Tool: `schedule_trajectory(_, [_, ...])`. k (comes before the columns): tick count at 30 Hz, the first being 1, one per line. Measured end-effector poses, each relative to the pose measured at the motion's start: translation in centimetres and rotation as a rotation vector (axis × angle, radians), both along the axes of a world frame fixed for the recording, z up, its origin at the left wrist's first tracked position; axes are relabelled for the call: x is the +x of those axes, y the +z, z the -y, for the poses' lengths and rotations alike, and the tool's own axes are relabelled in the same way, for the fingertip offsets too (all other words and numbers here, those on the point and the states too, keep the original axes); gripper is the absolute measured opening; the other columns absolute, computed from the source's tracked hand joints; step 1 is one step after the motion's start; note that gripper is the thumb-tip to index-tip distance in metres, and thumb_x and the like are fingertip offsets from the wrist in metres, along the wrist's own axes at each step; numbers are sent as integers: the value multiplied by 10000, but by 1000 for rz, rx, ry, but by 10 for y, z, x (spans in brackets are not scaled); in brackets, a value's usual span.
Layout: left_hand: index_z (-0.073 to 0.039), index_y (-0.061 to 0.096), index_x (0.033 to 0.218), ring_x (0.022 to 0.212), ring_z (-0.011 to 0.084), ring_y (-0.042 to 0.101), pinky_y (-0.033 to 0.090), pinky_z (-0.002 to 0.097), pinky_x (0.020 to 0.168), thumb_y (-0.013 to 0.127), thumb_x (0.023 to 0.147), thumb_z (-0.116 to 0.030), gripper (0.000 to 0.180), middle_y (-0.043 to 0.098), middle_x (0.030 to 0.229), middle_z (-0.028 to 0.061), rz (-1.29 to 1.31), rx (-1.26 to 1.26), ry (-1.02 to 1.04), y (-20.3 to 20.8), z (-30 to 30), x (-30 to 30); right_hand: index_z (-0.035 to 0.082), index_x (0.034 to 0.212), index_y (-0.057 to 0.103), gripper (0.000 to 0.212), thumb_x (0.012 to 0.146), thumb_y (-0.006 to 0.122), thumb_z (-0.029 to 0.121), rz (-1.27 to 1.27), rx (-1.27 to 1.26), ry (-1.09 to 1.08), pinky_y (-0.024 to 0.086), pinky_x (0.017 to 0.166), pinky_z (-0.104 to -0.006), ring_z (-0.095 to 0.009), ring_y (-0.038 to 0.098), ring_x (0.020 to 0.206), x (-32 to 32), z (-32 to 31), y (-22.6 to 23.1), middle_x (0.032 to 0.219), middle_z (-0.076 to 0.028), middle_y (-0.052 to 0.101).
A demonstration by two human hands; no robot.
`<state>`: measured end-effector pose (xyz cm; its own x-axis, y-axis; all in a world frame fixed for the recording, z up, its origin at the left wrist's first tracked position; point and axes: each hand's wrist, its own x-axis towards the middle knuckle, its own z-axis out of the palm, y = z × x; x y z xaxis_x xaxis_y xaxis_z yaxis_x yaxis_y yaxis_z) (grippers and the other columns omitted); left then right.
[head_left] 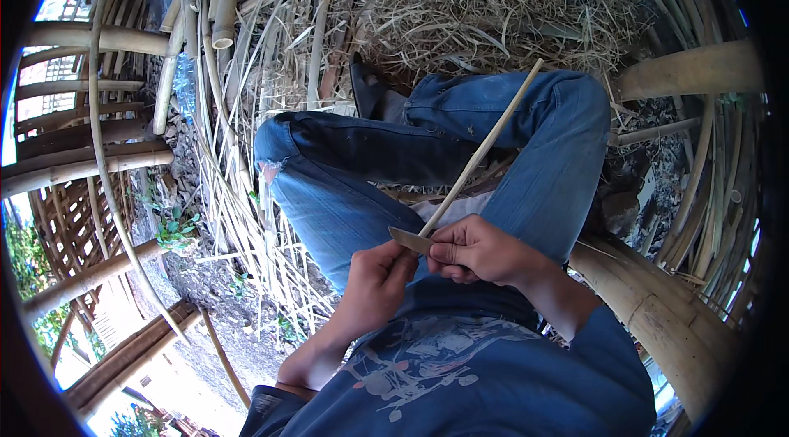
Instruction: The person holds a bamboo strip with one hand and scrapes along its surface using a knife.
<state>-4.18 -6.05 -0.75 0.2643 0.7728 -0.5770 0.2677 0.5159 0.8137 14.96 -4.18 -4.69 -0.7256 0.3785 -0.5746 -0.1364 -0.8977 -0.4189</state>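
Note:
My right hand [472, 248] is closed around a knife, its handle hidden in the fist and its short, wide blade [408, 240] pointing left. The thumb lies along the side near the blade. A long, pale bamboo strip [485, 145] runs from the blade up and away to the right, above my crossed legs. Its near end goes out of sight behind the blade and fingers. My left hand [378, 277] is pinched at that near end, right beside the blade; exactly how the fingers sit on the strip is partly hidden.
Cut bamboo strips [238, 215] lie in a loose pile on the left. Thin curly shavings [493, 13] cover the ground ahead. Thick bamboo poles stand at the left, and a large bamboo pole [657, 322] lies close by my right side. A plastic bottle [185, 87] rests at the far left.

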Motion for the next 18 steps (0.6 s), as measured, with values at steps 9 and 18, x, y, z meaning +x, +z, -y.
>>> schedule_trajectory(9, [42,639,1000,591,37,384,305,219,512,498,976,-120,217,491,632,-26,-42,-10,-11,3,-1,2,-28,815,614,229,966,515,113,167,110,18,309,426,-194,-38,413,462,4,-8,9,569,2,512])
schedule_trajectory(18, [38,646,1055,579,42,373,296,213,515,491,990,-153,254,470,628,-40,-28,-151,37,-8,7,-11,-9,798,603,232,962,509,127,348,214,-265,279,395,-185,-40,408,444,45,-35,13,553,1,486])
